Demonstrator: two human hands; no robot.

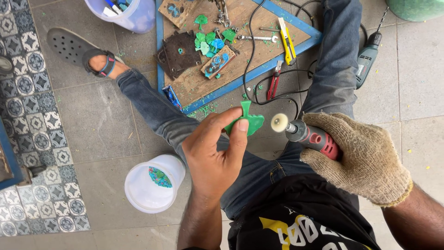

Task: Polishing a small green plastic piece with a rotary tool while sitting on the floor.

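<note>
A small flat green plastic piece [247, 121], shaped a little like a leaf with a stem, is pinched between the thumb and fingertips [240, 127] of the bare left hand [215, 155], held up over the person's lap. Just to the right of those fingertips, almost touching the green piece's edge, is the round cream-coloured buffing wheel [279, 122] of a red and grey rotary tool [312, 136]. The right hand [363, 159], in a knitted beige work glove, is closed firmly around the tool's body.

Below both hands are the person's blue jeans [259, 171] and a black shirt [300, 217] with yellow and white print. Below and to the left of the left hand, a white plastic tub [152, 183] stands on the grey tiled floor with a few blue-green scraps inside.

Beyond the fingertips, between the spread legs, lies a wooden board with a blue frame [240, 51]. On it sit more green and blue plastic shapes [210, 41], dark metal plates [178, 53], a wrench [256, 38], a yellow utility knife [286, 40], red-handled pliers [274, 82] and a looping black cable [252, 69]. Further right of the gloved hand, a green power drill [367, 55] rests on the tiles. Far left, one foot wears a grey sandal [76, 48].
</note>
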